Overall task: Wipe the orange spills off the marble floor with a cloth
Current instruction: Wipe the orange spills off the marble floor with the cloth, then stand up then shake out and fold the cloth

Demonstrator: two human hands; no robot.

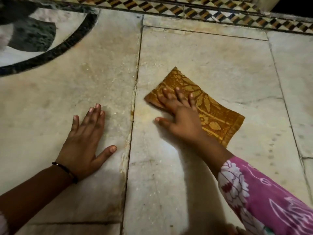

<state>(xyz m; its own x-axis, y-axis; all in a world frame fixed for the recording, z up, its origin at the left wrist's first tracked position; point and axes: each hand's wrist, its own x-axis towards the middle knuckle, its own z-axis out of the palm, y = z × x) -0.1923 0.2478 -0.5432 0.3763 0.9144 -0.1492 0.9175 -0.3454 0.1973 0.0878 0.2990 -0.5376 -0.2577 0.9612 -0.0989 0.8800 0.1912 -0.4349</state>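
**Right hand presses folded cloth on marble slab; left hand flat on floor**

The fingers [177, 94] of the right hand [181, 116] are straight and spread, lying flat on the left end of a folded mustard-yellow cloth [210, 114] with a woven leaf pattern. The thumb [162, 120] points left and lies off the cloth, on or just over the bare stone. The palm covers the cloth's near-left edge. The wrist runs back to the near right into a pink sleeve [264, 197] printed with white flowers and dark red marks.

The cloth lies flat on the marble floor [211, 53], its long axis running from far left to near right, on the slab just right of a long joint [133, 119] between 2 slabs. A faint orange stain [140, 114] shows on the stone just left of the thumb, and orange residue sits in the joint beside it.

The left hand [84, 146] rests palm down on the slab left of the joint, its 4 fingers straight and close together, pointing far, the thumb stretched toward the right. It holds nothing. A thin dark bracelet [66, 172] circles its wrist.

At far left a curved black inlay band [55, 53] arcs through the floor. Along the far edge runs a border of black, brown and white triangular tiles [220, 16].
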